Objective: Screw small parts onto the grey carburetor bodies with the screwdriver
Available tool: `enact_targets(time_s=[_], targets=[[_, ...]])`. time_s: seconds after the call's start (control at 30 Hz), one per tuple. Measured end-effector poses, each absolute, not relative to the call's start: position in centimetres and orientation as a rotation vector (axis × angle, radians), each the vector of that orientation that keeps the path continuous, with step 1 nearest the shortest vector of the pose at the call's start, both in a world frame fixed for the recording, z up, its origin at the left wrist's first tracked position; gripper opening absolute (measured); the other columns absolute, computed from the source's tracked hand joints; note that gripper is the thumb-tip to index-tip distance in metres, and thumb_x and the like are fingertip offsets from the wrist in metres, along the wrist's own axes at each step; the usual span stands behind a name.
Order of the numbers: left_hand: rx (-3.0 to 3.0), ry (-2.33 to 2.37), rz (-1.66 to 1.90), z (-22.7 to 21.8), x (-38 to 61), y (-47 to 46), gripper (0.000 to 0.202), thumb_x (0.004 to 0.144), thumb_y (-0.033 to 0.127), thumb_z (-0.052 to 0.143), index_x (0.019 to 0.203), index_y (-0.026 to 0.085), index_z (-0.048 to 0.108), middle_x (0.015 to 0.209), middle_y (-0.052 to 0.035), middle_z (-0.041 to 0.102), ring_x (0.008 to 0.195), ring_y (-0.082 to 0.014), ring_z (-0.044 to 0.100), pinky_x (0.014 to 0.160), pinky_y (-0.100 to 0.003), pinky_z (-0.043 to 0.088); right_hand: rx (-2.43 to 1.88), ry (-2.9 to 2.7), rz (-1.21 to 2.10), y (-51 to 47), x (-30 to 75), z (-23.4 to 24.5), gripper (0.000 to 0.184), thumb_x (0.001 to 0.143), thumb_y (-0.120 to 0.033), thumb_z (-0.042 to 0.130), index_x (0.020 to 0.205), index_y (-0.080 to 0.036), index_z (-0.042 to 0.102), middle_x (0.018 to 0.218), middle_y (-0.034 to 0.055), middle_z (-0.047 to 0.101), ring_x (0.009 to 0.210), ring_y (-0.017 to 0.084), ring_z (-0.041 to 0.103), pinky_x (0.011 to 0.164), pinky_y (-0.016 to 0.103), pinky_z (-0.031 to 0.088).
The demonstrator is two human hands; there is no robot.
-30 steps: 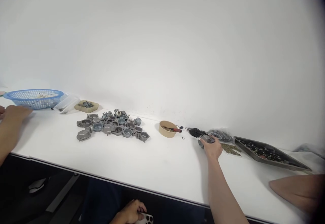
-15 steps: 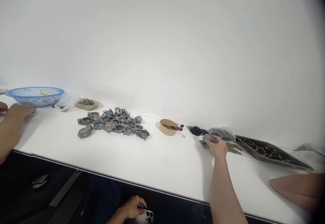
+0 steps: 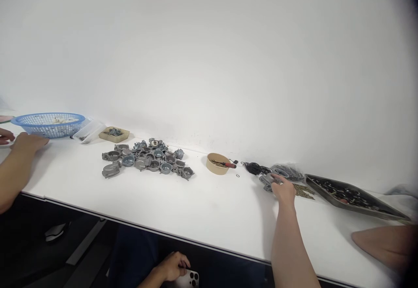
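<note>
My right hand (image 3: 284, 191) reaches across the white table (image 3: 202, 209) and closes its fingers on a grey metal casting (image 3: 267, 179), which rests on the table beside a bundle of black rubber rings (image 3: 253, 168). Below the table edge, my left hand (image 3: 172, 267) is wrapped round a white phone (image 3: 187, 278) in my lap. A tan bowl (image 3: 217, 163) holding small screws and a red-handled tool stands just left of the rings.
A heap of several grey castings (image 3: 146, 160) lies mid-table. A blue basket (image 3: 48, 124), clear bags and a small tan tray (image 3: 114, 134) stand far left, beside another person's hand (image 3: 28, 142). A dark parts tray (image 3: 354, 195) and another person's arm (image 3: 382, 243) are on the right.
My right hand has slid slightly right and nearer with the grey casting. The view has shifted a little left. My left hand has kept the phone.
</note>
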State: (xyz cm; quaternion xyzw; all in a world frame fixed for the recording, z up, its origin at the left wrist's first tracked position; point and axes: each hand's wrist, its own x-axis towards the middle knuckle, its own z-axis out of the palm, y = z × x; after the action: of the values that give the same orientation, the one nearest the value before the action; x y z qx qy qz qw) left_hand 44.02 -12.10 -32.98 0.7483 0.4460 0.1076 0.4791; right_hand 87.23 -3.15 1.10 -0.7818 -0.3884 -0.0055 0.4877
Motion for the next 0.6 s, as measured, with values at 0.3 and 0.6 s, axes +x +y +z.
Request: enact_targets(time_s=[0.3, 0.6], targets=[[1.794, 1.077, 0.272, -32.8, 44.0, -12.1, 0.036, 0.073, 0.029, 0.067, 0.107, 0.024, 0.077, 0.102, -0.0032, 0.074, 0.098, -0.0248, 0.064, 0.086, -0.035, 0.05, -1.918, -0.92, 0.059, -3.6, 86.8, 1.7, 0.06, 0.053, -0.012, 0.054, 0.107, -0.016, 0.079, 0.079, 0.0113, 0.066, 0.07, 0.029, 0.058, 0.078, 0.047, 0.047], [1.833, 1.092, 0.217, -31.5, 43.9, -12.3, 0.034, 0.078, 0.03, 0.065, 0.109, 0.024, 0.076, 0.104, -0.0038, 0.074, 0.101, -0.0255, 0.066, 0.089, -0.036, 0.052, -1.958, -0.925, 0.076, -3.5, 87.0, 1.5, 0.06, 0.056, -0.01, 0.053, 0.11, -0.02, 0.078, 0.065, 0.005, 0.061, 0.069, 0.028, 0.057, 0.087, 0.047, 0.045]])
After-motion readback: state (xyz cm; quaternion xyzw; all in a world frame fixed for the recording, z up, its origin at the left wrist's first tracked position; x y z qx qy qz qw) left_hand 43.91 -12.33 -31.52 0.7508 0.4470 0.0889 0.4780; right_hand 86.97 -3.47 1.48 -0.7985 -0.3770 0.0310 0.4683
